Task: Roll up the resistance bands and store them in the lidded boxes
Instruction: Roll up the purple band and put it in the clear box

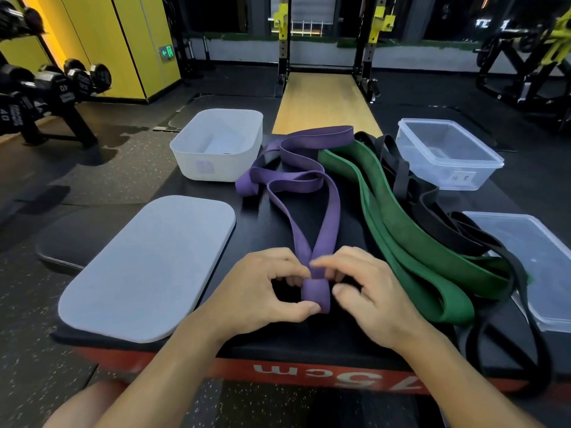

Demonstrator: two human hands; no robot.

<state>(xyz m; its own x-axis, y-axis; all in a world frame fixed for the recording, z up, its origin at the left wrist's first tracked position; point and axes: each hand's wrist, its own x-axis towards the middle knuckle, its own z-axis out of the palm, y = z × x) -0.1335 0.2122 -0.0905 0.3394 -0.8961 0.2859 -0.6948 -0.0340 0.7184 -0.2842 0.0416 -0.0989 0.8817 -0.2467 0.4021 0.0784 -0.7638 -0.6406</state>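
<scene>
A purple resistance band lies looped across the black box top, its near end wound into a small roll. My left hand pinches that roll from the left, thumb under it. My right hand holds it from the right, forefinger on top of the strap. A green band and black bands lie in a pile to the right. An open white box stands at the back left, its flat lid lying nearer. An open clear box stands at the back right, its clear lid partly under the black bands.
Everything sits on a black-topped plyo box with a red front marked 75cm. A dumbbell rack stands at the left. A squat rack and a wooden platform lie straight ahead. One black band hangs over the front right edge.
</scene>
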